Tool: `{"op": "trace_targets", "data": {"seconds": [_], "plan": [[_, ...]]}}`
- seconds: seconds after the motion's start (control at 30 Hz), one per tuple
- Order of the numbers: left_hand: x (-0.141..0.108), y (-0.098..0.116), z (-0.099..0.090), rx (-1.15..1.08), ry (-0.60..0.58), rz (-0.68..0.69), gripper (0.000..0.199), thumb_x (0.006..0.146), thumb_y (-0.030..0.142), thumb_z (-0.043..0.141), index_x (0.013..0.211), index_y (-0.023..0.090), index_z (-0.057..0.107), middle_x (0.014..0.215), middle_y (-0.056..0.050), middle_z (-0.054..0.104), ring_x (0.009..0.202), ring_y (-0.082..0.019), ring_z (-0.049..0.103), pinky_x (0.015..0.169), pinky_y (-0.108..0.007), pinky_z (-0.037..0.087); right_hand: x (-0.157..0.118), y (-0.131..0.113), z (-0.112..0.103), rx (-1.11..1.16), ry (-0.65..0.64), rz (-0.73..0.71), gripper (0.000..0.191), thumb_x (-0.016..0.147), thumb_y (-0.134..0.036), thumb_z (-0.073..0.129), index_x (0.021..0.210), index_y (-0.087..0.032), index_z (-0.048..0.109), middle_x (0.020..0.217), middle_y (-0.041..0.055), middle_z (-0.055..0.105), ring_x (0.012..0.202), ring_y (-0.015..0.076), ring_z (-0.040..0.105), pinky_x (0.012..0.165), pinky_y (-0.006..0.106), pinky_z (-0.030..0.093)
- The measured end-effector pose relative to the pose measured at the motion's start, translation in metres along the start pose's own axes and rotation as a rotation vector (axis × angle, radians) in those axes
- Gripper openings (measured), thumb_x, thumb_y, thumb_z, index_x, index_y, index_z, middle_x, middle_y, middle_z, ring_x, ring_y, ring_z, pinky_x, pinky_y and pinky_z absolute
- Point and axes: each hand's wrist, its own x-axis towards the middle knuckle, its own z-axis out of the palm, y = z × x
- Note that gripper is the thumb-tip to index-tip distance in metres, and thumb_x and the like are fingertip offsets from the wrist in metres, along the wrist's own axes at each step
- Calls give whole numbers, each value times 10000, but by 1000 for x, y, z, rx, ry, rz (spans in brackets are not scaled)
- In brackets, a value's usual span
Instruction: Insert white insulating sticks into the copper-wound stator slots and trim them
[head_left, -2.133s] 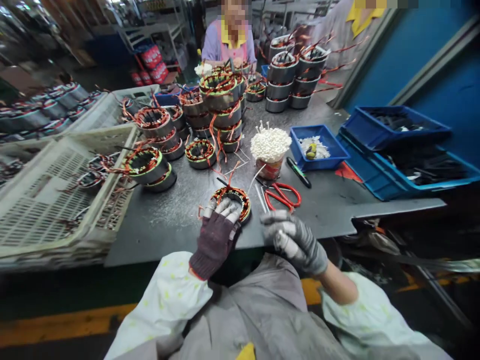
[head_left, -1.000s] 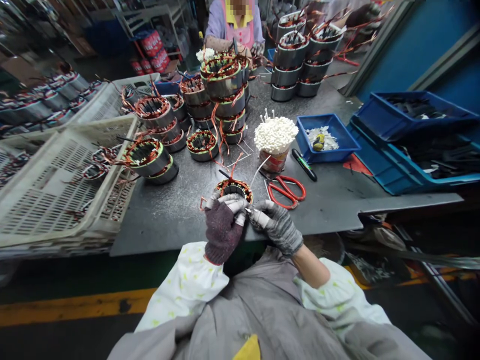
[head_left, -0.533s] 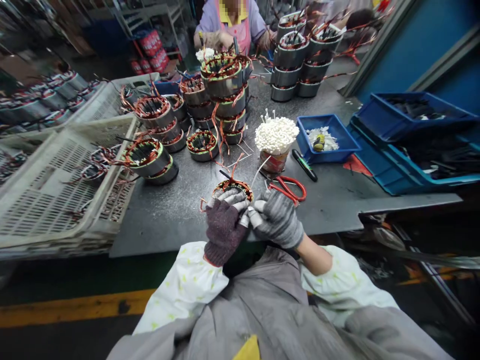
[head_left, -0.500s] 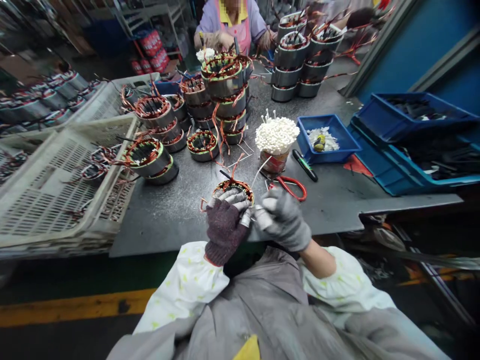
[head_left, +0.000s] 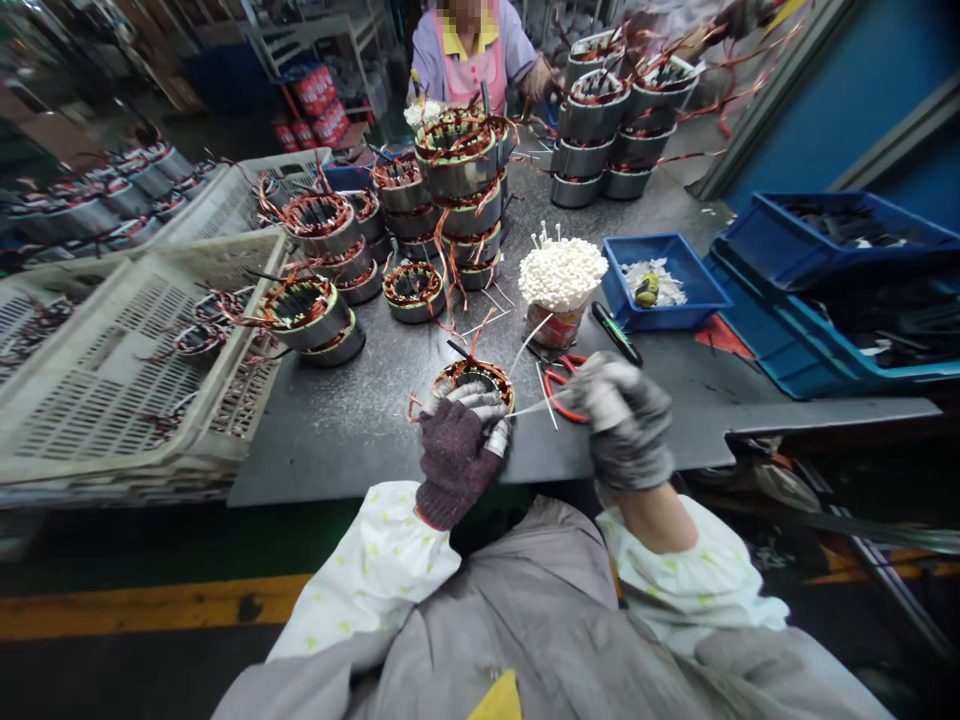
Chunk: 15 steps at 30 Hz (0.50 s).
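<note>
Left hand (head_left: 459,450) spread over near rim of wound stator (head_left: 502,381). Right hand (head_left: 631,420), blurred, apparently pinching white cord (head_left: 534,408). Looks like cord tensioning; wants stator steady under left hand.

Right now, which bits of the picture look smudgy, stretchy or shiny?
In the head view, the right hand is smeared, probably by moving, but the left hand is clearer; in the head view, the red packs behind look soft, the edges look stretched, and the tabletop shines palely.
</note>
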Motion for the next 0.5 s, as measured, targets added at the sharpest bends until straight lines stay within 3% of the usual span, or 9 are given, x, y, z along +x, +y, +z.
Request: {"op": "trace_targets", "data": {"seconds": [0.07, 0.1, 0.2, 0.27, 0.33, 0.43, 0.5], "plan": [[0, 2, -1, 15, -14, 8, 123, 922, 226, 636, 1035, 232, 686, 1117, -26, 753, 1210, -212, 639, 1136, -465, 397, 4, -1, -13, 77, 33, 47, 289, 1016, -390, 455, 838, -262, 644, 751, 19, 665, 676, 192, 620, 634, 334, 498], [-1, 2, -2, 34, -19, 9, 146, 921, 234, 640, 1060, 234, 684, 1139, -31, 748, 1221, -217, 632, 1148, -473, 380, 5, -1, -18, 62, -69, 54, 310, 1006, -419, 474, 812, -257, 653, 734, 24, 667, 669, 194, 621, 639, 334, 496], [-2, 2, 0, 88, -24, 13, 187, 915, 262, 637, 1093, 226, 679, 1190, -60, 729, 1243, -240, 612, 1147, -486, 373, -2, -3, -18, -148, -602, 47, 346, 974, -456, 522, 772, -228, 688, 687, 36, 668, 640, 181, 601, 654, 316, 467], [-4, 0, 4, 97, -14, 24, 158, 918, 262, 606, 1054, 225, 679, 1185, -64, 728, 1243, -246, 609, 1139, -490, 377, -8, -6, -5, -209, -747, 72, 330, 968, -411, 517, 778, -211, 698, 666, 32, 662, 620, 162, 579, 647, 294, 440], [-6, -1, 10, 115, 0, 29, 124, 923, 258, 572, 985, 218, 672, 1141, -70, 736, 1220, -251, 620, 1125, -491, 389, -9, -9, 14, -172, -728, 155, 324, 957, -358, 503, 746, -198, 690, 654, 31, 663, 610, 151, 571, 636, 281, 430], [-9, -2, 16, 199, 22, -12, 147, 933, 296, 556, 942, 189, 656, 1096, -110, 738, 1150, -276, 650, 1092, -499, 418, 1, -11, 41, -126, -575, 315, 294, 897, -336, 548, 655, -197, 642, 608, 19, 641, 579, 144, 550, 608, 277, 426], [-11, -1, 13, 230, 5, -16, 164, 945, 307, 561, 972, 175, 655, 1112, -121, 735, 1140, -276, 658, 1096, -490, 420, 7, -9, 45, -92, -511, 394, 283, 873, -352, 575, 640, -203, 634, 602, 11, 639, 580, 146, 557, 606, 279, 436]]}}
